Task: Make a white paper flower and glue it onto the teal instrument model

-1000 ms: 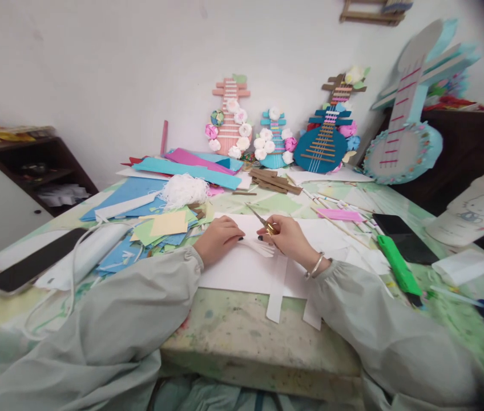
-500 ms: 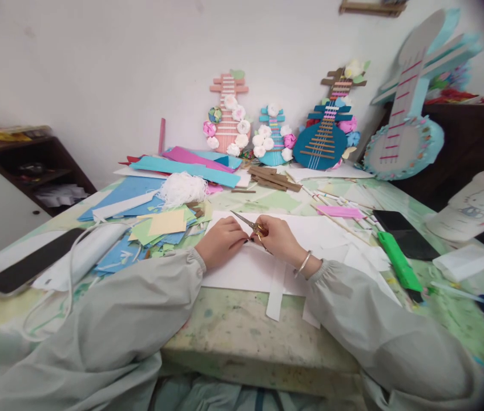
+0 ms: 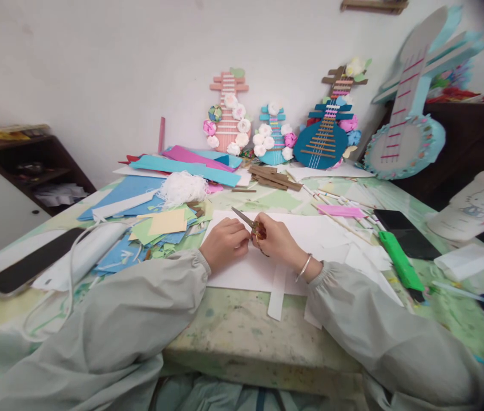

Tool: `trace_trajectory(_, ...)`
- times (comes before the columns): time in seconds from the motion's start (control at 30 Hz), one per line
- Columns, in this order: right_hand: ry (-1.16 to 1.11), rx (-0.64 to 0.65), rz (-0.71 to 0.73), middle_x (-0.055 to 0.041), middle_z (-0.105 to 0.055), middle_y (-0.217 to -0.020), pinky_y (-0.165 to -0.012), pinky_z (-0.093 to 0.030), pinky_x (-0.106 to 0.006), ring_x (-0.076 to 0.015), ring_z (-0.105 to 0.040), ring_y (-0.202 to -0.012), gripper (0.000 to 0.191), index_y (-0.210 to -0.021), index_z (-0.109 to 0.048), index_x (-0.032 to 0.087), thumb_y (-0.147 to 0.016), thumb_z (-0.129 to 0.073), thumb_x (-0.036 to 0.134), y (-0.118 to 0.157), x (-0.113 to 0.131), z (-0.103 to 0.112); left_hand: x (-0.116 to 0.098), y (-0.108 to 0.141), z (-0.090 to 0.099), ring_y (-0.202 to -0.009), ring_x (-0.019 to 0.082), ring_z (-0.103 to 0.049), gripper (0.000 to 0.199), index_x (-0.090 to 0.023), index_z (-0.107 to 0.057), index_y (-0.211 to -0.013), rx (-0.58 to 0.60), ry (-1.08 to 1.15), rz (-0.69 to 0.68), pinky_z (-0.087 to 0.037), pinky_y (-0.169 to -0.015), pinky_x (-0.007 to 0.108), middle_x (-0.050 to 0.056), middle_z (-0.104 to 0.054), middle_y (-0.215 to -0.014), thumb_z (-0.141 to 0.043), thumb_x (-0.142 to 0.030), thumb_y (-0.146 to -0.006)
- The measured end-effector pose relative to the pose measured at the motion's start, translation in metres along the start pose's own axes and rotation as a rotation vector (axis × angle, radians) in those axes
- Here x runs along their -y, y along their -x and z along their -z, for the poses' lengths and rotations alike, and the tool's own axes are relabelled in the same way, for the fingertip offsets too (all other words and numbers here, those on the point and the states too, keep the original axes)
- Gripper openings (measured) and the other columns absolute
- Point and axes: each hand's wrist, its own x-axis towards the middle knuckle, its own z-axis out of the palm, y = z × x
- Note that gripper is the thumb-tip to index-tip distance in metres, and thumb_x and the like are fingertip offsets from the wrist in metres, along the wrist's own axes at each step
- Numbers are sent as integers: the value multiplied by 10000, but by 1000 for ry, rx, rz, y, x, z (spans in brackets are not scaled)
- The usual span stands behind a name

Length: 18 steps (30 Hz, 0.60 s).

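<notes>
Small gold-handled scissors (image 3: 250, 221) point up and to the left, and my right hand (image 3: 278, 240) is closed around their handles. Just left of them, my left hand (image 3: 225, 242) has its fingers curled together. Whatever may be between those fingertips is too small to make out. Both hands are over white paper sheets (image 3: 242, 278) on the table. A narrow white strip (image 3: 277, 297) hangs past the sheet's lower edge, below my right hand.
Coloured paper pieces (image 3: 167, 222) and white string (image 3: 182, 189) lie left; brown strips (image 3: 274, 178) sit behind. Several paper instruments (image 3: 321, 144) stand at the wall. On the right are a phone (image 3: 407, 234), a green tool (image 3: 401, 262) and a bottle (image 3: 477, 200).
My left hand has shifted slightly to the right and its fingers have curled in more. The scissors stay in my right hand, almost unmoved.
</notes>
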Motion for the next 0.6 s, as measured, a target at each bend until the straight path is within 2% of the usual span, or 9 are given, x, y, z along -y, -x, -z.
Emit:
trace_trajectory(0.23,-130,15,3,66,-473,-630,-534,-305,-219,-125,-462,-551,253,-823,-327,232,-650,-472,116,2,4,0,-4,1,1,-685,169,-496,161,-186,-536,-673,-86,37,-21,-436,-666,293,43,-576,-654,-457,-71,-753)
trace_trajectory(0.6,-91,40,-48,54,-491,-641,-546,-321,-225,-135,-470,-573,293,-823,-308,231,-624,-487,114,4,7,-2,-8,4,-3,-687,173,-485,173,-195,-530,-673,-75,161,15,-428,-648,307,40,-551,-655,-447,-66,-754)
